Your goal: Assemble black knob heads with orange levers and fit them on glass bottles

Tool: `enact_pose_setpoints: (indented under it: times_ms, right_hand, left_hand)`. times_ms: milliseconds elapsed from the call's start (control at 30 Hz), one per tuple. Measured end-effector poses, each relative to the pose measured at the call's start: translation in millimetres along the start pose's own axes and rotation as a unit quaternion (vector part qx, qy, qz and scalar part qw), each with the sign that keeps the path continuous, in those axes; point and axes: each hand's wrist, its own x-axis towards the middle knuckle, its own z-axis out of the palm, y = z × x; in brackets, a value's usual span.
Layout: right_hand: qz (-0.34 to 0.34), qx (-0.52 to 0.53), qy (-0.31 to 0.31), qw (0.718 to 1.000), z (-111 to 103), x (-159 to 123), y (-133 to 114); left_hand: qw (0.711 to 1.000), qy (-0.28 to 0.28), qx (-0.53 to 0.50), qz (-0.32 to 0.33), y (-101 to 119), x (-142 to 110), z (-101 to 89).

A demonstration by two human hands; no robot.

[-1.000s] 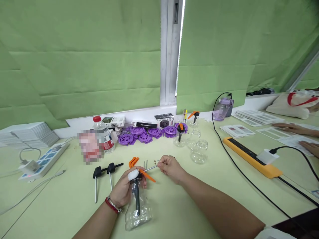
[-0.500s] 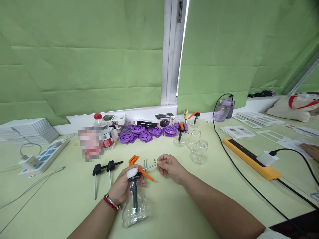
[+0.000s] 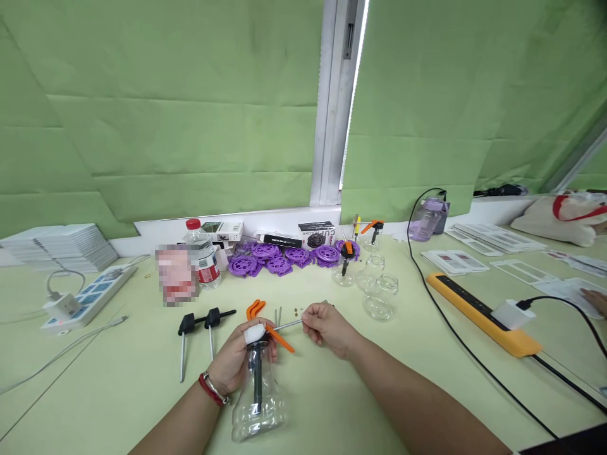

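Observation:
My left hand (image 3: 230, 363) is wrapped round the neck of a clear spray bottle (image 3: 258, 420) that stands near the table's front. A black tube (image 3: 257, 379) hangs inside it, and an orange lever (image 3: 283, 340) slants from its head. Something white (image 3: 255, 333) covers the top of the head; I cannot tell what it is. My right hand (image 3: 327, 328) pinches the far end of a thin metal rod (image 3: 289, 325) that runs out from the head. Beyond the left hand lie loose orange levers (image 3: 256, 308) and tiny brass-coloured parts (image 3: 296, 311).
Two black heads with metal rods (image 3: 187, 324) lie at left. Behind are a water bottle (image 3: 207, 265), purple plastic discs (image 3: 244, 265), clear glass-like bottles (image 3: 379, 303) and an assembled sprayer (image 3: 344, 272). A yellow power strip (image 3: 488, 316) and black cable lie right; another person's hand (image 3: 595, 300) shows there.
The view has shifted slightly, so everything sits a little lower and further right. Both hands keep their holds; the right hand and rod look nearly unchanged relative to the bottle.

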Motion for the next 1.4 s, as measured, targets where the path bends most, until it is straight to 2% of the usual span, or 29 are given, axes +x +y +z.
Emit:
enact_pose_setpoints:
  times_ms: [67,233,367,533,667,833,967,1033,1067,1167,1233,1300,1400]
  right_hand:
    - [-0.02,0.018,-0.002,1.0,0,0,0]
    - [0.044,-0.001,0.008,0.999,1,1,1]
    - [-0.003,0.015,-0.002,1.0,1,1,1]
    - [0.051,-0.01,0.018,0.999,3,-1,-1]
    - [0.0,0.006,0.005,1.0,4,-2,0]
    - [0.014,-0.008,0.008,1.0,2,0,2]
    - [-0.052,-0.065,0.053,0.995,0,3,2]
    - [-0.092,-0.191,0.088,0.973,1,4,2]
    - [-0.116,-0.278,0.096,0.949,3,4,3]
    - [-0.167,-0.515,0.071,0.838,14,5,8]
    - [-0.155,-0.598,0.055,0.785,21,6,12]
    - [-0.137,-0.636,0.056,0.757,25,8,16]
    - [-0.122,-0.652,0.074,0.744,27,11,19]
  left_hand:
    - [1.0,0.0,-0.006,0.006,-1,0,-1.2]
    - [1.0,0.004,-0.007,-0.001,-3,1,-5.1]
    - [1.0,0.013,-0.016,-0.007,-4,1,-6.0]
    - [1.0,0.009,-0.019,-0.004,-4,1,-5.4]
    - [1.0,0.002,-0.02,-0.006,-3,0,-6.4]
    - [1.0,0.006,-0.013,-0.006,-2,0,-5.9]
    - [1.0,0.013,-0.009,0.008,2,0,-5.1]
    - [0.999,0.036,-0.016,0.028,3,0,-6.0]
    - [0.998,0.052,-0.021,0.039,4,0,-6.6]
    - [0.992,0.098,-0.034,0.069,5,0,-8.3]
    - [0.988,0.12,-0.046,0.08,6,0,-8.5]
    - [0.986,0.132,-0.062,0.084,7,-1,-8.5]
    - [0.985,0.131,-0.077,0.083,7,-2,-8.6]
